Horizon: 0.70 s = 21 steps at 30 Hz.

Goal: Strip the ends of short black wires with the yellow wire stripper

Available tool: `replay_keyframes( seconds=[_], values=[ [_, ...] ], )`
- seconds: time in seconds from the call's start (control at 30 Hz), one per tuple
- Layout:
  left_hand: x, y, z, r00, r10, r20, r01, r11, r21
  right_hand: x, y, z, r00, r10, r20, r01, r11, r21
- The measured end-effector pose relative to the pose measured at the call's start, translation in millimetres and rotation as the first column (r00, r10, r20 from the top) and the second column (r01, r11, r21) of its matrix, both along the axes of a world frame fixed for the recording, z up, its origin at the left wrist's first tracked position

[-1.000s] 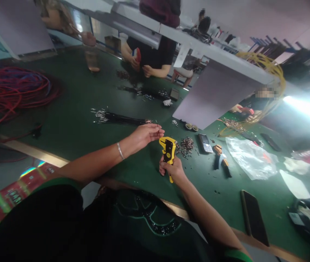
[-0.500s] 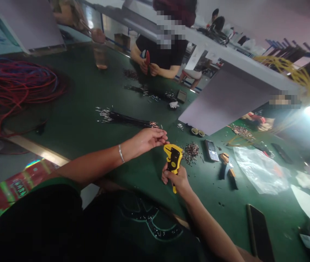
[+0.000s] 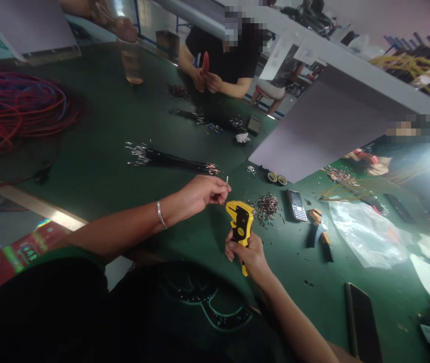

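Observation:
My right hand [image 3: 248, 250] is wrapped round the grip of a yellow and black wire stripper [image 3: 241, 222], its jaws pointing up and left. Just left of the jaws, my left hand [image 3: 203, 195] pinches a short wire [image 3: 227, 180]; a bright metal tip sticks up past the fingers, and the rest is mostly hidden by them. Beyond this hand lies a bundle of black wires [image 3: 177, 162] with silvery ends on the left and coppery ends on the right. A pile of small dark and coppery offcuts [image 3: 267, 206] sits right of the stripper's head.
On the green table [image 3: 97, 121] are a keypad phone [image 3: 296, 205], orange-handled pliers [image 3: 318, 232], a clear plastic bag [image 3: 369, 237] and a dark smartphone [image 3: 363, 322]. Red and blue wire coils [image 3: 18, 111] lie left. Co-workers with red tools sit opposite and at right, past a grey panel [image 3: 305, 126].
The stripper's jaws and the left hand's fingers stand slightly further apart. The metal tip in the left hand now points more upright. The whole view has shifted a little.

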<state>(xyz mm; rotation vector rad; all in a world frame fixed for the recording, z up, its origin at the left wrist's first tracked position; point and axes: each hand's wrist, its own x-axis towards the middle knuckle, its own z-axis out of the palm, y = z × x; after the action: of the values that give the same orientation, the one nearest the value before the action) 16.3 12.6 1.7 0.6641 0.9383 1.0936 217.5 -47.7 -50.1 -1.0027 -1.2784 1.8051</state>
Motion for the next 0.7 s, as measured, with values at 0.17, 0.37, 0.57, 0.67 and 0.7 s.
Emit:
replay_keyframes(
  seconds=[0.17,0.37,0.57,0.67,0.7],
  values=[
    [-0.7,0.1,6.0,0.999,-0.026,-0.042,0.026,1.000,0.001,-0.2,-5.3,8.2,0.998,0.053,-0.019,-0.054,0.997,-0.060],
    [0.4,-0.9,6.0,0.999,-0.004,-0.049,0.004,1.000,0.007,-0.9,-5.3,8.4,0.999,0.009,-0.047,-0.013,0.998,-0.066],
    [-0.8,-1.4,2.4,0.997,-0.007,-0.077,0.011,0.999,0.049,1.5,-0.5,8.7,0.991,-0.036,0.131,0.034,0.999,0.019],
    [-1.3,-1.7,2.7,0.996,-0.007,-0.090,0.011,0.999,0.044,1.9,0.4,10.8,0.986,-0.034,0.161,0.029,0.999,0.033],
    [-1.5,-1.7,3.1,0.996,-0.003,-0.091,0.007,0.999,0.039,1.9,0.4,11.2,0.989,-0.024,0.143,0.021,1.000,0.019]
  ],
)
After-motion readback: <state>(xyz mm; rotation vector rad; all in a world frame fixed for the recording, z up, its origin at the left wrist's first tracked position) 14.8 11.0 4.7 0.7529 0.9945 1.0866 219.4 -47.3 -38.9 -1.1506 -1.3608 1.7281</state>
